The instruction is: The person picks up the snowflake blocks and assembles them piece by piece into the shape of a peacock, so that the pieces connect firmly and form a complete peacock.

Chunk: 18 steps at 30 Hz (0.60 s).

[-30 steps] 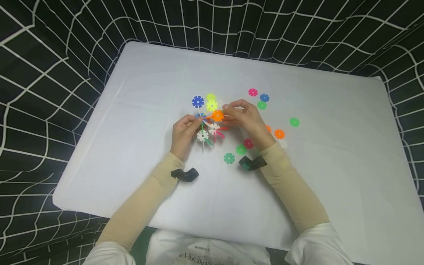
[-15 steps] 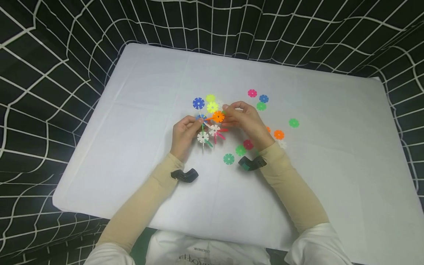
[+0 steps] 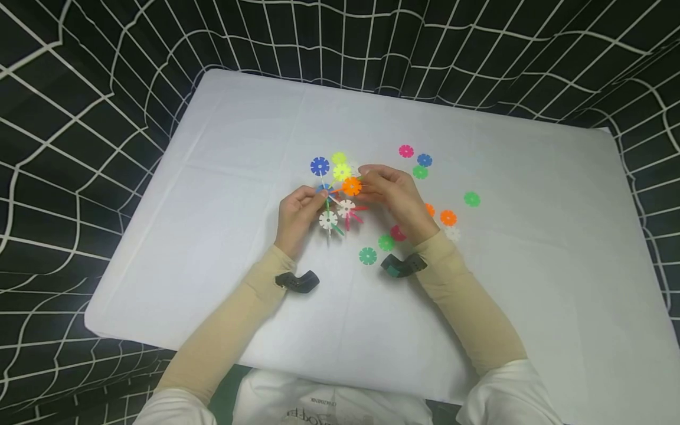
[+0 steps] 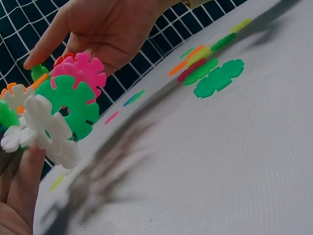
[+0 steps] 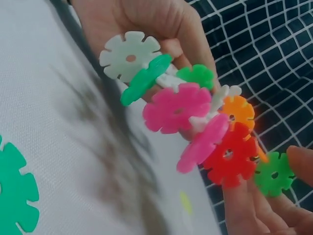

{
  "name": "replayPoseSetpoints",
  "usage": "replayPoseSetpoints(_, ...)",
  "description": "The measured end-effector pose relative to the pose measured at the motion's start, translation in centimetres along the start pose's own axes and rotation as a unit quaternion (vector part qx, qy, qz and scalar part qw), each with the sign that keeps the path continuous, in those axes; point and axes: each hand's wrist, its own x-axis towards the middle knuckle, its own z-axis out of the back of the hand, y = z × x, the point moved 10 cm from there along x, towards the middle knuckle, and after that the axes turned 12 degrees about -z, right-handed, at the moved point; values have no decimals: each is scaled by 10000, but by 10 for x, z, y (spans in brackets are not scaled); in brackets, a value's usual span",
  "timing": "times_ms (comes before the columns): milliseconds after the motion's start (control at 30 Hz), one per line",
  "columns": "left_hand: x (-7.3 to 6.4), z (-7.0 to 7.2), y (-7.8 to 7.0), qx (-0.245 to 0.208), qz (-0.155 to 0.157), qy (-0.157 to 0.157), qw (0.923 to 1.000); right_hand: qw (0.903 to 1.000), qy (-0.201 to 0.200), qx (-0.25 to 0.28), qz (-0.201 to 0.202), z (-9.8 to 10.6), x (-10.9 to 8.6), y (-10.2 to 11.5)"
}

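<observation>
My left hand (image 3: 297, 215) grips a cluster of joined notched plastic discs by its blue disc near the middle. White discs (image 3: 328, 220), an orange disc (image 3: 352, 186), a dark blue disc (image 3: 320, 166) and a yellow disc (image 3: 342, 172) stick out of it at various angles. In the right wrist view, pink discs (image 5: 177, 108) and a red disc (image 5: 231, 154) also belong to the cluster. Between the thumb and fingers of my right hand (image 3: 395, 192) is a green disc (image 5: 275, 175), right at the cluster's orange disc. The cluster is held above the table.
Loose discs lie on the white table (image 3: 212, 177), mostly to the right: a pink disc (image 3: 406, 151), a blue disc (image 3: 424, 160), an orange disc (image 3: 448, 218) and several green ones, including a green disc (image 3: 368, 256) nearer the body. Black netting (image 3: 361, 47) surrounds the table.
The fingers of my right hand have shifted slightly around the green disc. The cluster and my left hand stay almost where they were.
</observation>
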Motion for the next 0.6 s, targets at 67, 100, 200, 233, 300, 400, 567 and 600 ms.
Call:
replayPoseSetpoints(67,0,0,0,-5,5,-11,10000,9999,3,52,123,0,0,1)
replayPoseSetpoints(100,0,0,0,-20,21,-13,10000,9998,-19,54,210,0,0,2)
replayPoseSetpoints(200,-1,0,3,-112,152,-15,9998,9986,-64,126,507,0,-1,7)
replayPoseSetpoints(233,-1,-1,4,-194,233,-1,9995,9982,-74,121,578,0,-2,8)
replayPoseSetpoints(300,-2,-2,7,-362,416,44,9985,9974,-71,75,709,-1,-2,10)
replayPoseSetpoints(400,-3,-4,11,-517,665,142,9963,9961,-74,-183,863,-2,-2,13)
replayPoseSetpoints(567,-3,-3,14,-557,856,248,9945,9889,-208,-923,1144,1,-4,19)
replayPoseSetpoints(600,-3,-3,15,-551,871,258,9943,9876,-226,-1004,1187,1,-4,20)
